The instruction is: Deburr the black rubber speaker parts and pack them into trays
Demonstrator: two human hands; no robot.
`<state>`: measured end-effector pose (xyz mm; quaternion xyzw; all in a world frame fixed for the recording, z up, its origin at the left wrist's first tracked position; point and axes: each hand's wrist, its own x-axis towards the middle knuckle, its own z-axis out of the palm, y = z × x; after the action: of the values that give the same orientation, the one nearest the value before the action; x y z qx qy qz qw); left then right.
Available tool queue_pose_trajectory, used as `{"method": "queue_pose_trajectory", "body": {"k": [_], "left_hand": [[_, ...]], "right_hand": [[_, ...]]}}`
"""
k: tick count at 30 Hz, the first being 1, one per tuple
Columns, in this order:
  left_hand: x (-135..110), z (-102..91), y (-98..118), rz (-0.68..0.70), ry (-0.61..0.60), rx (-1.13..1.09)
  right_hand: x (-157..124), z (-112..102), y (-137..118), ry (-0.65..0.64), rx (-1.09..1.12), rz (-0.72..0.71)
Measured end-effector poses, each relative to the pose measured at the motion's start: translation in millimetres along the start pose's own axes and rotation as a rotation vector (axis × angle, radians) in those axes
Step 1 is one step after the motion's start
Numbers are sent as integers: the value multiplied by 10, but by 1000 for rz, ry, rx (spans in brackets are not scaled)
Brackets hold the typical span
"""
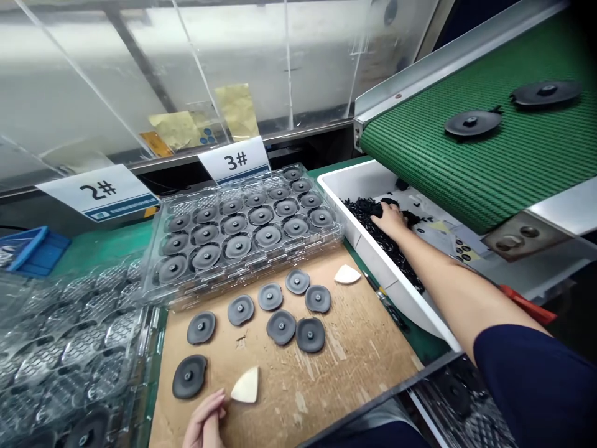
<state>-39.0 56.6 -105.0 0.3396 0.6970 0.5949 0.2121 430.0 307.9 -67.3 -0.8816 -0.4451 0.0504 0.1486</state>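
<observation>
My right hand reaches into a white bin under the conveyor and is closed on black scrap pieces lying there. My left hand rests at the near edge of a brown board, fingers curled, touching a white wedge-shaped piece. Several dark grey round discs lie loose on the board. One disc lies just left of my left hand. A clear plastic tray behind the board holds rows of the same discs.
A green conveyor belt at the right carries two black discs. A second white wedge lies on the board by the bin. Stacked clear trays fill the left. Labels "2#" and "3#" stand behind. A blue bin sits far left.
</observation>
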Motion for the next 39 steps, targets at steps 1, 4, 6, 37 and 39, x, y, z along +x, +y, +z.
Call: {"method": "queue_pose_trajectory", "body": {"k": [1,4,6,37,39], "left_hand": [[1,-8,9,-7,-10,5],[2,-27,21,-18,-32,23],[-3,-31,26,-22,-35,26],[-808,-503,880,-367,-509,-669],[-777,-576,857,-446,-444,-738]], "right_hand": [[5,0,-28,-6,27,6],[-27,-40,-89,12,131,24],[-95,-92,-125,58,218,31],[-4324,-584,-998,-1506,1444,198],[-4321,-568,-1044,-1455,1271,-55]]}}
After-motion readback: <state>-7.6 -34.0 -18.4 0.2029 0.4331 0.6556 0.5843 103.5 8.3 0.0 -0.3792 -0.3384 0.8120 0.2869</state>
